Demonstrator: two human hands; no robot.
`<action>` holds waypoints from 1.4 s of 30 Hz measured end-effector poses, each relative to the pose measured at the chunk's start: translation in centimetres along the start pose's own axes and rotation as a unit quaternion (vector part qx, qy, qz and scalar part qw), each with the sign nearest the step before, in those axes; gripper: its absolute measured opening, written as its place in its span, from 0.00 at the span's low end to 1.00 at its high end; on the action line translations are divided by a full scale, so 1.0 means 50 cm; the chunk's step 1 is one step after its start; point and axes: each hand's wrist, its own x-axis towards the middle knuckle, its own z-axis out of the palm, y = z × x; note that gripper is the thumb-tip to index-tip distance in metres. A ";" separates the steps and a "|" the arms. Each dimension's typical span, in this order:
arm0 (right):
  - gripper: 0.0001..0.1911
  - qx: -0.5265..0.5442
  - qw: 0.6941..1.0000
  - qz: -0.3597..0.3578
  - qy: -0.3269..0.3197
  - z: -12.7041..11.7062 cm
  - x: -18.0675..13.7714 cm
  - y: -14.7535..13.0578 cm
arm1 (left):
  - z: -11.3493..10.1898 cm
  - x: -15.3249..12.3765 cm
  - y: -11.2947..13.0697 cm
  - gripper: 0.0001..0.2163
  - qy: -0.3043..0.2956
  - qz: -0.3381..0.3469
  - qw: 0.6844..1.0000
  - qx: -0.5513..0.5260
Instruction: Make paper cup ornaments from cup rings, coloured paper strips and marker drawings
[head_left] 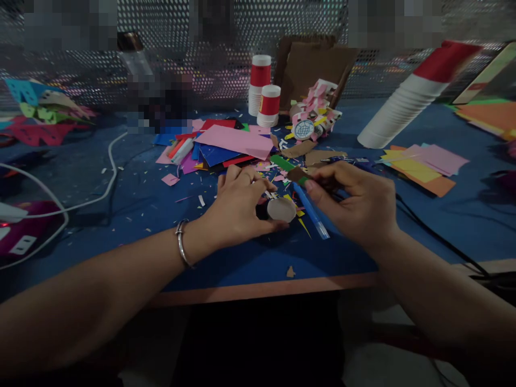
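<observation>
My left hand, a metal bangle on its wrist, is closed around a small round white-faced cylinder lying on the blue table. My right hand pinches a small brown cardboard piece with a green scrap between thumb and fingers, just above and right of the cylinder. A blue pen-like tube lies on the table between the two hands, slanting toward the front edge.
Coloured paper sheets lie in a heap behind the hands, more at the right. Two red-and-white paper cup stacks stand at the back; a long one lies tilted at the right. A white cable crosses the left side; paper scraps are scattered about.
</observation>
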 end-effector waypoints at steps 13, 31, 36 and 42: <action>0.04 -0.051 0.998 -0.046 -0.010 0.006 -0.007 0.001 | -0.001 0.021 -0.004 0.20 0.051 -0.037 0.937 -0.342; 0.06 -0.168 0.974 -0.149 0.026 0.018 -0.013 -0.016 | -0.004 0.004 0.040 0.11 -0.061 -0.209 0.693 -0.687; 0.04 -0.241 0.940 -0.234 0.055 0.018 -0.017 -0.020 | -0.003 0.001 0.046 0.11 -0.054 -0.223 0.659 -0.716; 0.01 -0.317 0.896 -0.299 0.090 0.020 -0.016 -0.024 | -0.011 -0.010 0.059 0.19 -0.034 -0.217 0.661 -0.717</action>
